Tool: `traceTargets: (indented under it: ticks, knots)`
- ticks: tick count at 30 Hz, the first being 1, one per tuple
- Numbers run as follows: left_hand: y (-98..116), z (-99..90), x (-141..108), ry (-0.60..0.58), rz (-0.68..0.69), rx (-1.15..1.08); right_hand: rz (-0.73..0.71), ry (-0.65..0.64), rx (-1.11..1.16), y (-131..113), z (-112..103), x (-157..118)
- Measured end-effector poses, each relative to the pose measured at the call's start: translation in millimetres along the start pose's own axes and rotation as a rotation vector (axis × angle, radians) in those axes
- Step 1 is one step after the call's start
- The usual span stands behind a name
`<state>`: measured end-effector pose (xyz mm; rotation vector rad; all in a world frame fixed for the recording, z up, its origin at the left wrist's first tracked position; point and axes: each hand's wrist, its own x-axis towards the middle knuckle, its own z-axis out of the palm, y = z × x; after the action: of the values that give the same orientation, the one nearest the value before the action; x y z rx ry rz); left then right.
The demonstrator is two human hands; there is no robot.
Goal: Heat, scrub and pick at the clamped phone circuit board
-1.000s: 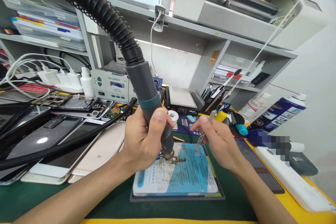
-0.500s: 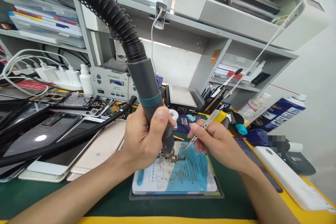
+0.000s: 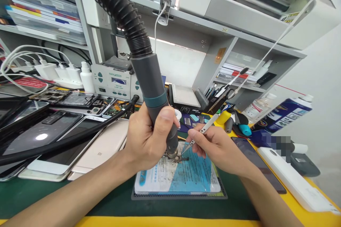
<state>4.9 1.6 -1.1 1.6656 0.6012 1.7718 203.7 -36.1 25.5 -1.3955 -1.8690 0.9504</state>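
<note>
Gripping a hose handle (image 3: 153, 83) and tweezers (image 3: 204, 127) respectively, left and right hands (image 3: 146, 138) (image 3: 215, 143) flank a circuit board (image 3: 180, 159).

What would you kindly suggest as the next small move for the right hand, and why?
I would probably ease the tweezers in the right hand gently onto the small metal part: their tips point at it and look very close, though contact is unclear. The left hand already holds the grey handpiece with its nozzle down beside that part.
</note>
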Motion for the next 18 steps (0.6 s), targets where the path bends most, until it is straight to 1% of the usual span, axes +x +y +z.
traceTargets:
  ticks: [4, 8, 13, 18]
  knots:
    - [1.3, 0.3, 1.4, 0.004, 0.018, 0.023, -0.005, -0.019, -0.015, 0.2, 1.5, -1.3]
    - [1.6, 0.1, 2.3, -0.002, 0.033, 0.055, -0.005, -0.009, -0.012, 1.4, 2.7, -1.2]
    - [1.1, 0.4, 1.3, -0.001, 0.015, 0.006, -0.015, 0.001, 0.012, 1.5, 4.3, -0.7]
    - [1.8, 1.2, 0.5, 0.01, -0.011, -0.007, -0.005, -0.052, 0.022, -0.7, 2.2, -2.3]
